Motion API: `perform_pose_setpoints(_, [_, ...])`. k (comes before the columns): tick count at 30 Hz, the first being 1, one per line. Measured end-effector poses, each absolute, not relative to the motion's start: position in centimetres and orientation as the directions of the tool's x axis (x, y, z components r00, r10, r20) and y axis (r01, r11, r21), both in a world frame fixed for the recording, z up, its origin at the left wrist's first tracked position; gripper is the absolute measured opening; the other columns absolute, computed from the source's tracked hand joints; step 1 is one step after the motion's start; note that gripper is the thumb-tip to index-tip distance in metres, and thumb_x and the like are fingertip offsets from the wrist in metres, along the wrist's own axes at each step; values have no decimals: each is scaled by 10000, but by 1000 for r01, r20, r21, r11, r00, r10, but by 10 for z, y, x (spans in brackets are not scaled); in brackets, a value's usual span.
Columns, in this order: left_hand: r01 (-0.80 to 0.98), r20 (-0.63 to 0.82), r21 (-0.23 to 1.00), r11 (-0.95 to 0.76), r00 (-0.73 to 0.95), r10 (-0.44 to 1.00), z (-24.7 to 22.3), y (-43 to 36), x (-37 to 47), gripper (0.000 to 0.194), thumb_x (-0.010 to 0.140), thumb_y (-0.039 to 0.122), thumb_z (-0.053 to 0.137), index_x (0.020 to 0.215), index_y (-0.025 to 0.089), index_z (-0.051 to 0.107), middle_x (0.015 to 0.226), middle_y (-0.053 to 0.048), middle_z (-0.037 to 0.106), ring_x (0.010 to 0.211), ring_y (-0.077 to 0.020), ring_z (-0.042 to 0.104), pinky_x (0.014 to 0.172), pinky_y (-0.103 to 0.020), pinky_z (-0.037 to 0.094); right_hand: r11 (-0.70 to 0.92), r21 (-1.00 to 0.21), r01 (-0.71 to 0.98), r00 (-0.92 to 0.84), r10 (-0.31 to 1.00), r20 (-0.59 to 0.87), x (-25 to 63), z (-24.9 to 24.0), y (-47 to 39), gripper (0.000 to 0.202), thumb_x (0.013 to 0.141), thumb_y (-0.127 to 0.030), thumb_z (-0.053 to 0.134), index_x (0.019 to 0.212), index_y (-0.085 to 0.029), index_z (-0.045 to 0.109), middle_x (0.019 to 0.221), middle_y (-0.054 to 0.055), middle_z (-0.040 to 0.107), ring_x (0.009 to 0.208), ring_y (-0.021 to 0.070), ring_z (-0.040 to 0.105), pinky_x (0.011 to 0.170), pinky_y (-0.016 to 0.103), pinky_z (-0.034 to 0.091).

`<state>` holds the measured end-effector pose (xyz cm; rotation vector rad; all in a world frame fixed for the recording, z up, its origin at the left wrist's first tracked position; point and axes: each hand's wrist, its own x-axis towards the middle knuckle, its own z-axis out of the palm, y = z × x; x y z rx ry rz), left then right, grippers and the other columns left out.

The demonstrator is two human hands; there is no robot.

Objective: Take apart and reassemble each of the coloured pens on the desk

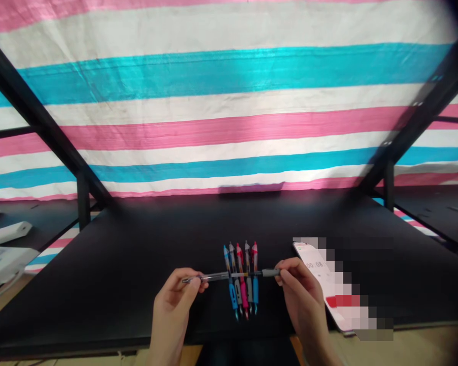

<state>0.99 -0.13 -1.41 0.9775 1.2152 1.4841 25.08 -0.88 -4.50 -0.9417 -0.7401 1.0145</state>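
Clear plastic barrel, one, lower centre of the frame: held level between the thumb and fingers of your left hand, closed on its far left end. Grey grip, one: pinched by its right end in your right hand, fingertips nearly together. Thin refill, one, in line between the two parts; whether its dark end enters the grip is too small to tell.

Five pens, blue, grey and pink-red trims, side by side and roughly upright in the frame, directly below that line of parts. Their middles are partly hidden from you by it; you cannot tell whether it touches them.

Phone, one, right of your right hand: timer digits and a red patch show, its right side lost under blurred squares. White devices, left edge, partly cut off; type unclear.

Edges and room: your black worktop has its near edge just below the pens, your forearms crossing it. Broad bare stretches lie beyond the pens and left of your left hand; the phone narrows your right side. Black frame bars slant at both sides, before a striped sheet.
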Motion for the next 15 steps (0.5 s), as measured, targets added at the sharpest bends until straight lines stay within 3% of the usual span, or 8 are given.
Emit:
perform_pose_setpoints(7, [-199, 16, 978, -58, -206, 978, -16, -2, 10, 251, 729, 401, 843, 804, 187, 734, 780, -37, 743, 698, -179, 717, 677, -242, 591, 235, -930, -283, 349, 928, 128, 250, -44, -10, 89, 859, -313, 742, 891, -237, 706, 832, 18, 613, 713, 155, 542, 628, 256, 448])
perform_pose_setpoints(11, [-161, 8, 986, -33, -153, 988, -16, -2, 10, 260, 726, 398, 847, 815, 186, 726, 785, -47, 757, 702, -188, 727, 674, -244, 600, 218, -971, -93, 211, 958, 195, 245, -38, -12, 54, 906, -291, 697, 911, -237, 695, 821, 27, 642, 733, 176, 593, 643, 272, 476])
perform_pose_setpoints(15, [-135, 10, 990, -29, -143, 990, -15, -3, 11, 276, 737, 409, 840, 839, 191, 706, 814, -57, 778, 704, -192, 737, 682, -252, 607, 320, -941, 110, 91, 940, 330, 239, -33, -12, 45, 914, -235, 669, 917, -227, 714, 866, 60, 691, 821, 218, 649, 688, 303, 514])
